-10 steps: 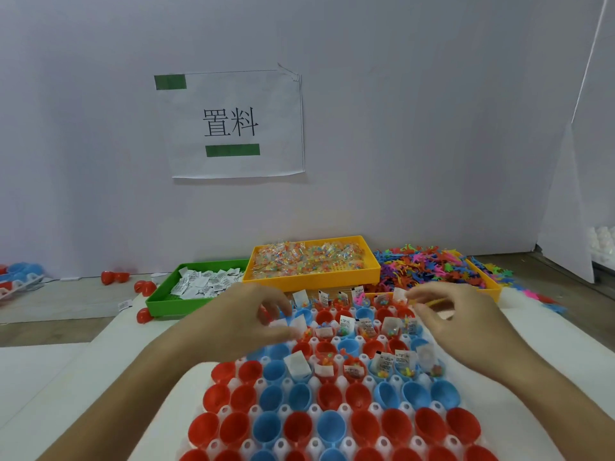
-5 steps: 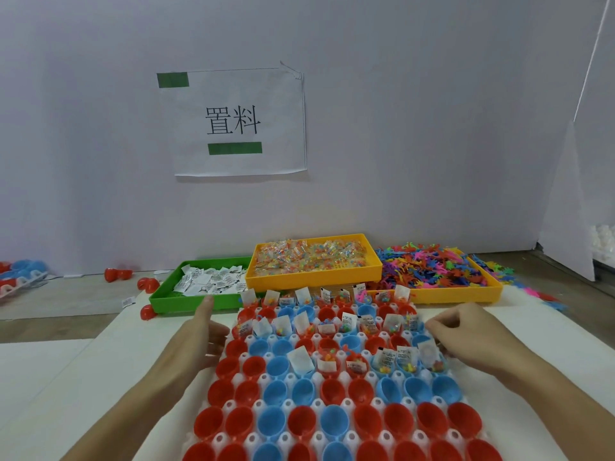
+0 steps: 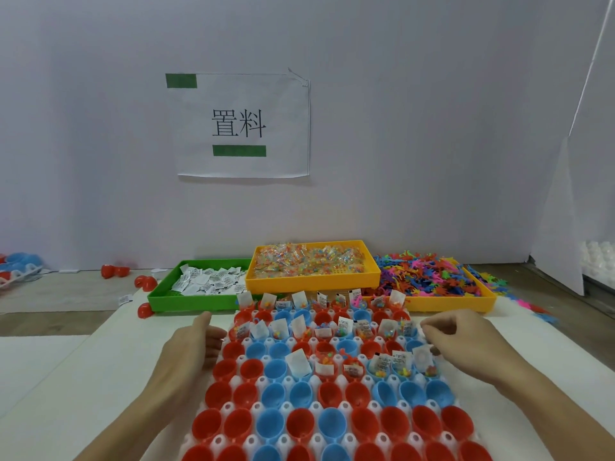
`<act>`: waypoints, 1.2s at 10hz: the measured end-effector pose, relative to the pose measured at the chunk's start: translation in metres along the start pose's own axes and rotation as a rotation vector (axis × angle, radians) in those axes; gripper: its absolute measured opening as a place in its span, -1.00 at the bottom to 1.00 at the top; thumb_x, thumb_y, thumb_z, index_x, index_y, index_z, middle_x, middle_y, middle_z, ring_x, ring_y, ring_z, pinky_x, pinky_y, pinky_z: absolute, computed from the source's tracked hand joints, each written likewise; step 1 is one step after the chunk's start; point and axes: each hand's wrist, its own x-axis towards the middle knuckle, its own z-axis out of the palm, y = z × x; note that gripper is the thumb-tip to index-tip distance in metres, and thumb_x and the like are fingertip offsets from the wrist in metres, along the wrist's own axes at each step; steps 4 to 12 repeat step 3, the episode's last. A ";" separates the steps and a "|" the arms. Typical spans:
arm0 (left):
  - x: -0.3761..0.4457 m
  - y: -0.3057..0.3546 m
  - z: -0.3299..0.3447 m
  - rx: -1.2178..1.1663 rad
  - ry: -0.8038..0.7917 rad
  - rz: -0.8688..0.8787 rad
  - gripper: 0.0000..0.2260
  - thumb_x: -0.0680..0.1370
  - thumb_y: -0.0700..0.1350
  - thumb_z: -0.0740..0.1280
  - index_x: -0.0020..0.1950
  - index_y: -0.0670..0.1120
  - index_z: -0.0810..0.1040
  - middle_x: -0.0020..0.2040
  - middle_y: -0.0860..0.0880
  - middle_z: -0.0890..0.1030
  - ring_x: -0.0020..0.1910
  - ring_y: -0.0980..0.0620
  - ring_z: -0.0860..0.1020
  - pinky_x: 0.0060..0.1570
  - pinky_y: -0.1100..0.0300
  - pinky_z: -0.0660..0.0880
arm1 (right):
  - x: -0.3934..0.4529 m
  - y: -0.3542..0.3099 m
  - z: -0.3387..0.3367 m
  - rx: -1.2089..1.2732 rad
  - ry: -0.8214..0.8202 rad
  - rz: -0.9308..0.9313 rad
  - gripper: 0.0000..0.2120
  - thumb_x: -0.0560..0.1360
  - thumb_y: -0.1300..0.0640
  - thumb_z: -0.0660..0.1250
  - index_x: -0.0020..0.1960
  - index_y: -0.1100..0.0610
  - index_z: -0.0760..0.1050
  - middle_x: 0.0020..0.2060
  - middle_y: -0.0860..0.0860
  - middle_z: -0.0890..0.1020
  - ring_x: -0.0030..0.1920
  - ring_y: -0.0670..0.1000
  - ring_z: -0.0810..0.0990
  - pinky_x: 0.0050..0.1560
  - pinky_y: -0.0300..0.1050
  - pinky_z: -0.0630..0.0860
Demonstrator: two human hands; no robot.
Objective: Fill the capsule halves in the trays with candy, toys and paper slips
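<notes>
Both moved off the capsule tray [image 3: 233,382] centre: left hand [image 3: 189,347] flat and empty at its left edge, right hand [image 3: 466,344] loosely curled at its right edge, contents unclear.

- The white capsule tray [image 3: 253,437] fills the near middle of the table; the left hand [image 3: 189,352] stands against its left edge and the right hand [image 3: 466,342] at its right edge — so both flanks are taken.
- Bare table [image 3: 100,377] lies open left of the left hand.
- Upright paper slips [image 3: 298,362] stick up from the far rows.
- Behind the tray, the green tray [image 3: 166,296], the raised yellow tray [image 3: 312,281] and the toy tray [image 3: 466,302] form a wall — no gap between them.
</notes>
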 end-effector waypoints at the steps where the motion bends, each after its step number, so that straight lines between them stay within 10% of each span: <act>1: -0.003 -0.002 0.001 -0.119 0.036 -0.030 -0.65 0.67 -0.05 0.06 0.03 -0.18 0.60 -0.07 -0.19 0.66 -0.06 -0.14 0.61 -0.19 0.10 0.50 | -0.010 -0.020 -0.021 0.084 0.169 -0.179 -0.86 0.58 0.15 0.36 0.04 -0.04 0.64 -0.04 -0.08 0.71 -0.06 -0.07 0.67 -0.16 -0.25 0.51; 3: 0.001 -0.001 -0.004 -0.228 0.056 -0.079 -0.73 0.62 -0.15 0.10 0.02 -0.21 0.57 -0.07 -0.25 0.64 -0.07 -0.21 0.62 -0.15 0.01 0.56 | -0.061 -0.098 -0.090 0.508 0.192 -0.751 -0.63 0.44 -0.32 0.39 0.10 -0.11 0.66 -0.08 -0.03 0.74 -0.10 0.01 0.73 -0.18 -0.30 0.60; 12: 0.001 -0.001 -0.004 -0.228 0.056 -0.079 -0.73 0.62 -0.15 0.10 0.02 -0.21 0.57 -0.07 -0.25 0.64 -0.07 -0.21 0.62 -0.15 0.01 0.56 | -0.061 -0.098 -0.090 0.508 0.192 -0.751 -0.63 0.44 -0.32 0.39 0.10 -0.11 0.66 -0.08 -0.03 0.74 -0.10 0.01 0.73 -0.18 -0.30 0.60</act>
